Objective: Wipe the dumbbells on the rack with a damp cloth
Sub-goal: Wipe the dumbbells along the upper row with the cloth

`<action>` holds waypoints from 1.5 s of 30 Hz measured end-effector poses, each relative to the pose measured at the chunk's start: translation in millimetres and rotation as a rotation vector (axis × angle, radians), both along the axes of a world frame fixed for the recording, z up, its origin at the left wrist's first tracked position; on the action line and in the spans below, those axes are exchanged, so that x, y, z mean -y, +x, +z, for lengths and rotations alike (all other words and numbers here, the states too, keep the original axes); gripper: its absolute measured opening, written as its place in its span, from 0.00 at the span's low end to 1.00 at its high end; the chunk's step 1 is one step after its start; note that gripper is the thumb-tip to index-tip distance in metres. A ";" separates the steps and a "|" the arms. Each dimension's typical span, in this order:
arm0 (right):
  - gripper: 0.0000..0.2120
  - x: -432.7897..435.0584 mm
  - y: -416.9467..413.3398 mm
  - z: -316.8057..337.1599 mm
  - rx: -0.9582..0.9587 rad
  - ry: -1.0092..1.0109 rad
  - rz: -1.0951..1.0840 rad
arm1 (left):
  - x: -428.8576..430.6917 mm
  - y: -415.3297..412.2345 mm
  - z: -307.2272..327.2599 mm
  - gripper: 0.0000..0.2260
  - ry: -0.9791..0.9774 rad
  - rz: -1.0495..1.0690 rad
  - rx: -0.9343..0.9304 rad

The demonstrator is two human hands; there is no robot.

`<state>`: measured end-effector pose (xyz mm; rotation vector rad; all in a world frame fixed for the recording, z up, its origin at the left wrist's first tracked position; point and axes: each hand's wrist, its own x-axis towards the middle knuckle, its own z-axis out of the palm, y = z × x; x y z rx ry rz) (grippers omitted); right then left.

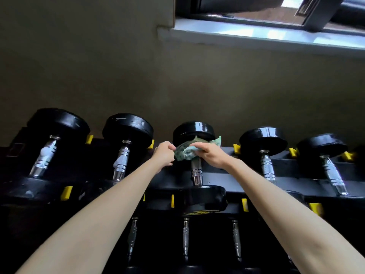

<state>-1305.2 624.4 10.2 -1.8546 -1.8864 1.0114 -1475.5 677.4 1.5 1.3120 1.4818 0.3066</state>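
Head view: green cloth (185, 153) bunched over upper handle of middle dumbbell (197, 172), top row of rack (296, 171), just below far head. Right hand (209, 154) curled over cloth, gripping it. Left hand (165, 155) fingers curled, pinching cloth's left edge.

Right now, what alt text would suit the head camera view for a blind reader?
Two hands hold a green cloth against the middle dumbbell atop a black rack: the right hand grips it, the left hand pinches its edge. Four other dumbbells flank it.
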 end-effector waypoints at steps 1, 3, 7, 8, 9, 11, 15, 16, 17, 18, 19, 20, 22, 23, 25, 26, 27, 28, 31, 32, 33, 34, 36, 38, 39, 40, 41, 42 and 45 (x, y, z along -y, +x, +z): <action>0.14 3.5 0.5 -4.2 -0.063 -0.006 -0.047 | 2.2 6.3 0.7 0.14 0.031 -0.045 0.027; 0.16 5.8 -2.5 -7.3 -0.220 -0.098 -0.081 | 6.1 16.2 1.2 0.16 0.067 -0.136 0.050; 0.19 3.2 1.0 -1.3 -0.601 -0.229 -0.275 | 5.0 29.6 -7.8 0.13 0.081 -0.141 0.029; 0.20 4.7 1.6 -4.0 -0.605 -0.160 -0.341 | 4.3 31.4 -9.8 0.12 0.071 -0.131 0.030; 0.21 6.2 0.2 -8.4 -0.595 -0.089 -0.385 | 2.6 32.5 -13.0 0.09 0.068 -0.123 0.028; 0.21 9.2 -8.1 -17.1 -0.553 0.031 -0.435 | -0.4 33.9 -17.6 0.06 0.066 -0.117 0.018; 0.20 7.7 -7.5 -33.8 -0.491 0.155 -0.559 | -3.5 37.4 -20.2 0.03 0.019 -0.158 0.038; 0.19 8.2 -1.3 -37.2 -0.486 0.131 -0.565 | -3.1 39.0 -19.3 0.05 0.000 -0.166 0.031; 0.18 9.4 4.9 -39.9 -0.486 0.084 -0.536 | -3.0 40.0 -19.4 0.08 -0.003 -0.178 0.009; 0.19 10.8 10.6 -42.5 -0.470 0.024 -0.488 | -2.5 40.9 -19.6 0.10 0.001 -0.186 -0.020; 0.19 11.3 15.0 -44.6 -0.443 -0.020 -0.446 | -1.5 41.1 -22.3 0.12 0.010 -0.193 -0.038; 0.19 11.6 17.2 -44.0 -0.411 -0.052 -0.423 | 0.6 41.1 -23.3 0.12 0.015 -0.198 -0.044; 0.22 10.3 16.3 -41.0 -0.378 -0.111 -0.431 | 4.3 40.5 -27.9 0.13 0.036 -0.217 -0.056; 0.23 9.9 14.1 -39.2 -0.363 -0.136 -0.434 | 5.1 40.3 -29.2 0.14 0.052 -0.228 -0.082; 0.25 12.1 11.2 -33.5 -0.350 -0.185 -0.415 | 6.4 40.1 -26.6 0.13 0.089 -0.281 -0.161; 0.26 14.8 11.5 -31.6 -0.352 -0.216 -0.397 | 8.0 39.5 -22.9 0.12 0.103 -0.323 -0.184; 0.27 17.7 12.5 -31.2 -0.375 -0.246 -0.379 | 9.3 38.7 -20.0 0.11 0.107 -0.366 -0.192; 0.28 21.4 13.4 -30.7 -0.400 -0.273 -0.365 | 11.3 37.4 -16.7 0.12 0.092 -0.406 -0.189; 0.27 32.9 16.0 -26.1 -0.401 -0.327 -0.311 | 21.6 30.2 -10.4 0.18 0.040 -0.506 -0.185; 0.27 37.0 16.1 -22.7 -0.389 -0.342 -0.281 | 25.7 28.0 -8.5 0.20 0.034 -0.535 -0.184; 0.27 41.1 15.8 -18.8 -0.380 -0.363 -0.253 | 29.4 26.4 -7.7 0.22 0.025 -0.561 -0.183; 0.26 45.5 15.4 -14.8 -0.365 -0.388 -0.226 | 33.7 24.6 -6.4 0.22 0.017 -0.590 -0.184; 0.26 51.5 15.0 -9.5 -0.317 -0.440 -0.183 | 39.9 22.5 -4.2 0.22 -0.002 -0.635 -0.202; 0.26 56.9 12.8 -4.3 -0.272 -0.471 -0.157 | 44.3 19.7 0.4 0.20 -0.004 -0.688 -0.225; 0.26 58.5 11.2 -1.2 -0.253 -0.477 -0.147 | 46.3 18.9 3.0 0.20 -0.001 -0.723 -0.236; 0.26 59.2 9.2 2.2 -0.224 -0.477 -0.133 | 48.0 18.2 6.7 0.19 0.004 -0.755 -0.245; 0.27 59.0 6.7 5.5 -0.190 -0.475 -0.116 | 49.3 16.9 9.0 0.19 0.010 -0.786 -0.255; 0.28 58.5 3.9 8.8 -0.154 -0.473 -0.099 | 50.4 15.0 11.4 0.18 0.023 -0.809 -0.268; 0.29 58.5 -0.9 15.1 -0.100 -0.494 -0.083 | 51.6 9.3 14.8 0.16 0.043 -0.854 -0.270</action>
